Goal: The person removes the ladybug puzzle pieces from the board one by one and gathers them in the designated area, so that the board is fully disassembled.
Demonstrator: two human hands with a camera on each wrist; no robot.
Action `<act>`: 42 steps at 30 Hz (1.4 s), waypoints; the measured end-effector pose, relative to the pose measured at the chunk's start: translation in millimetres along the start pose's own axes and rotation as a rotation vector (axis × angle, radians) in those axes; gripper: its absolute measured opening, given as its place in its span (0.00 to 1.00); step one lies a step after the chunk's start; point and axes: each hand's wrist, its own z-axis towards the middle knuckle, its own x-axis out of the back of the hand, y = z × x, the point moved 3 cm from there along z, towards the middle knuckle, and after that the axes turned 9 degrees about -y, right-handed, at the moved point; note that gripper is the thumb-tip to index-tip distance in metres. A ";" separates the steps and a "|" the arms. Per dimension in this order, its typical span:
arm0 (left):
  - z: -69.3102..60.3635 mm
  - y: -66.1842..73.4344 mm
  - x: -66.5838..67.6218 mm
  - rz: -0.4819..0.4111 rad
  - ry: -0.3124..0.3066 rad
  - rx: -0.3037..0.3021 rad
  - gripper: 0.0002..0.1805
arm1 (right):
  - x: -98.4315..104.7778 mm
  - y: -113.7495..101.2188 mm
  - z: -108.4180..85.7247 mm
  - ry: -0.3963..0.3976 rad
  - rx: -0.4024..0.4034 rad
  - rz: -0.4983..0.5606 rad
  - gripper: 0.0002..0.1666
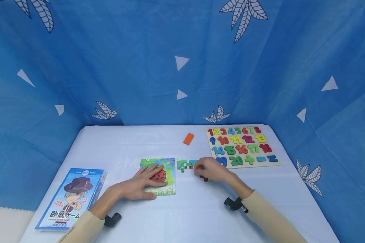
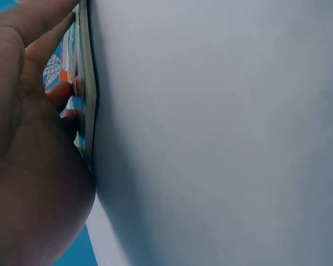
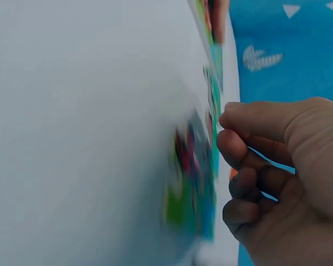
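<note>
My left hand (image 1: 143, 184) lies spread flat on a square ladybug puzzle (image 1: 170, 182), pressing it to the table. In the left wrist view, the thin edge of the ladybug puzzle (image 2: 90, 94) shows under the fingers. The right hand (image 1: 211, 169) hovers over loose jigsaw pieces (image 1: 182, 165) lying right of that square. Its thumb and fingers are loosely bent, with nothing seen between the tips in the right wrist view. Beside those fingers, a blurred green and red jigsaw piece (image 3: 180, 205) sits on the table. The hand partly hides the pieces in the head view.
A wooden number board (image 1: 240, 162) with coloured numerals stands at the back right. An orange block (image 1: 188, 139) lies behind the jigsaw pieces. At the left is a blue game box (image 1: 70, 199). Blue curtain (image 1: 158, 67) surrounds the white table (image 1: 182, 219).
</note>
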 end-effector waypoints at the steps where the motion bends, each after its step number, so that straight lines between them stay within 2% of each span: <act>1: 0.1 -0.3 0.2 0.002 0.002 0.001 0.30 | -3.8 -4.4 3.4 0.002 0.022 0.004 0.03; 7: -0.6 -0.2 1.0 0.014 0.022 -0.008 0.29 | -22.0 -39.4 25.3 0.006 0.121 -0.036 0.03; 12: -2.0 0.0 2.0 0.019 0.041 -0.034 0.28 | -36.6 -65.4 46.2 -0.017 0.172 -0.128 0.06; 15: -2.9 -2.1 3.3 0.000 0.031 -0.021 0.26 | -45.9 -78.1 57.5 -0.020 0.203 -0.193 0.09; 18: -5.5 -5.2 4.9 -0.014 0.017 0.017 0.25 | -54.4 -86.2 66.6 -0.018 0.222 -0.240 0.14; 25: -14.9 -8.6 6.6 0.012 0.022 0.053 0.26 | -62.0 -91.8 76.0 -0.017 0.187 -0.319 0.24; 31: -14.3 -10.4 6.6 -0.006 -0.007 0.047 0.26 | -61.8 -93.3 78.3 -0.020 0.157 -0.360 0.32; 36: -12.4 -11.7 6.4 -0.036 -0.045 0.027 0.25 | -62.2 -93.1 78.7 -0.024 0.152 -0.376 0.33; 42: -11.4 -12.5 6.9 -0.044 -0.067 0.033 0.23 | -61.7 -93.5 77.8 -0.018 0.154 -0.361 0.31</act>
